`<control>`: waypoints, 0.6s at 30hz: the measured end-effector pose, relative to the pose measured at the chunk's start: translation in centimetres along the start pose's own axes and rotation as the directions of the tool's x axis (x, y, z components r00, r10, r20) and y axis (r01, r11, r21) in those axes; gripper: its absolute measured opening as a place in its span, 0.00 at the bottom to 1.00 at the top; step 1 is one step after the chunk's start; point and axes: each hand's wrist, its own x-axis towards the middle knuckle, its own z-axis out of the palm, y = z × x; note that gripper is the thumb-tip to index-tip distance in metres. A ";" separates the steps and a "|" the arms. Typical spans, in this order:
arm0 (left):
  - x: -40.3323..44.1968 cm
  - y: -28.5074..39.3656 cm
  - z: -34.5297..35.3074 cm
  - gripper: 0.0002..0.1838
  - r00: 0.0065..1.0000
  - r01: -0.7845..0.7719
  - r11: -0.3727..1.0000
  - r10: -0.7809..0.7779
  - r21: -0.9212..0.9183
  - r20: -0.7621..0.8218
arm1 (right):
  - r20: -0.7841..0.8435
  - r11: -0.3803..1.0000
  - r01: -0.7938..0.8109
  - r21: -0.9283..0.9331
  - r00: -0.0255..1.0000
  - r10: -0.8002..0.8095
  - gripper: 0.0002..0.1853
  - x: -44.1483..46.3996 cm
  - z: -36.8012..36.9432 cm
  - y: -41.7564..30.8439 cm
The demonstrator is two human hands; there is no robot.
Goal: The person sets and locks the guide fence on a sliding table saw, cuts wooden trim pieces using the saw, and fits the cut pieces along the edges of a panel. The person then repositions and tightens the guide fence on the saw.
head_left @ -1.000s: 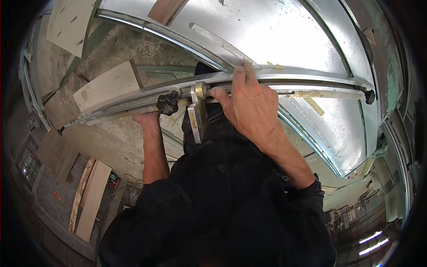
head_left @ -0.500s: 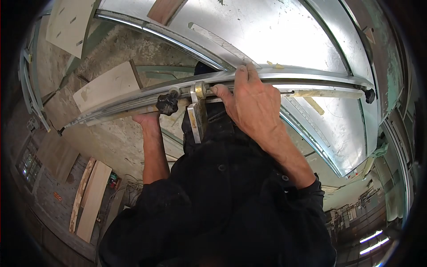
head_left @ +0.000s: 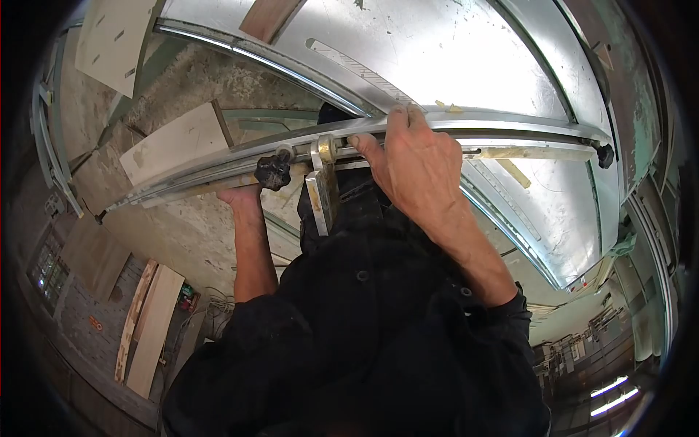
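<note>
A long aluminium fence rail point(head_left: 524, 129) with grooves runs across in front of my body, its left end reaching out past the metal table. My right hand point(head_left: 421, 162) grips this rail from above, fingers over its far edge and thumb stretched left along the near side. Just left of that thumb sits a stop with a brass-coloured collar point(head_left: 328, 149) and a flat metal arm point(head_left: 317, 200) hanging toward me. Beside it is a black star knob point(head_left: 274, 171). My left hand point(head_left: 244, 195) holds the rail from underneath, left of the knob; its fingers are hidden behind the rail.
A shiny metal table point(head_left: 466, 58) with a slotted scale point(head_left: 357, 69) lies beyond the rail. Pale boards point(head_left: 178, 142) lean at the left. Planks point(head_left: 154, 331) lie on the floor at lower left. Another black knob point(head_left: 605, 156) is at the rail's right end.
My right hand has shifted very slightly, with its thumb a little farther right. The rail, the stop and my left hand look the same.
</note>
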 end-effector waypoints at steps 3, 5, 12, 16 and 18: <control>1.2 0.3 -1.1 0.35 0.997 0.029 0.999 -0.028 -0.014 0.066 | -0.062 1.000 0.025 0.005 0.998 -0.025 0.28 -0.2 -0.2 0.0; 1.4 0.2 -1.3 0.35 0.998 0.033 0.999 -0.032 -0.016 0.058 | -0.027 1.000 -0.016 -0.006 1.000 0.015 0.26 -0.3 -0.7 -0.1; 3.6 0.5 -4.4 0.37 0.984 0.148 0.986 -0.138 -0.084 0.110 | -0.410 0.899 0.415 0.139 0.851 -0.329 0.15 -2.9 0.7 1.2; 6.6 0.2 -5.7 0.35 0.975 -0.175 0.979 0.158 0.101 0.158 | -0.228 0.872 0.405 0.273 0.908 -0.351 0.12 -5.0 3.1 2.9; 3.3 0.1 -2.2 0.34 0.997 -0.074 0.994 0.077 -0.078 0.032 | -0.226 0.872 0.408 0.271 0.907 -0.354 0.12 -4.7 3.7 3.2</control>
